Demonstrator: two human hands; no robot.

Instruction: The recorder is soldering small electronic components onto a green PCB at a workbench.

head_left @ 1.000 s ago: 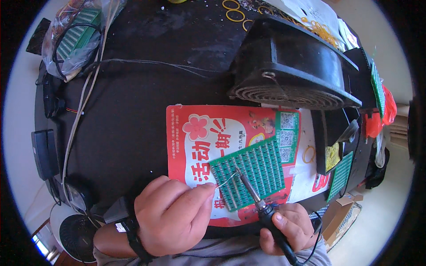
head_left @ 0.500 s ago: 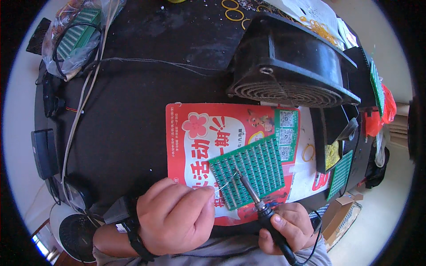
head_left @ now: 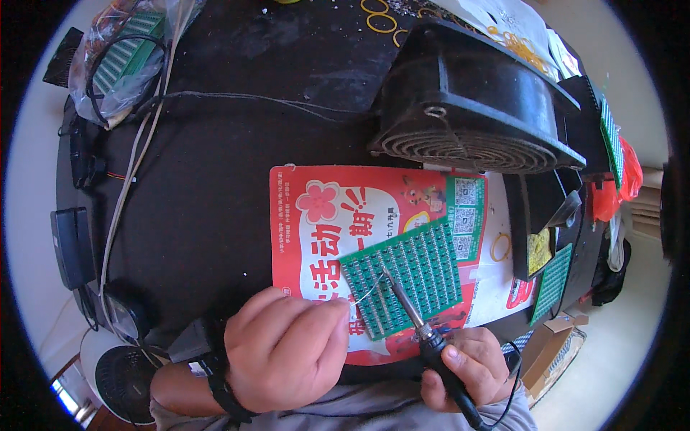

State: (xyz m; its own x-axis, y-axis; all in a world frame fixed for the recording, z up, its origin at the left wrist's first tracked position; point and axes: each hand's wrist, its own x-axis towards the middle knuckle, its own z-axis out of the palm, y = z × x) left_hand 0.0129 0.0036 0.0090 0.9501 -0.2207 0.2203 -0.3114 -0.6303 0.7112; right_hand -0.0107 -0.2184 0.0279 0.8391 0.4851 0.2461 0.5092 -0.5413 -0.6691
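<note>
pointing forward-left lengthwise, soldering iron [head_left: 430,343] clamped in right hand [head_left: 474,368], thin wire [head_left: 369,292] pinched in left hand [head_left: 289,352]

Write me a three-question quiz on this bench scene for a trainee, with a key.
1. Fill in the missing word: the thumb and forefinger of the left hand pinch a thin, silvery ____.
2. True or false: the large black fan is nearer to the person than the green circuit board.
3. What does the right hand hold? A) a paintbrush; B) a soldering iron; C) a pair of tweezers.

Key:
1. Wire.
2. False: the large black fan is farther from the person, beyond the green circuit board, which lies on a red-and-white printed sheet.
3. B.
</note>
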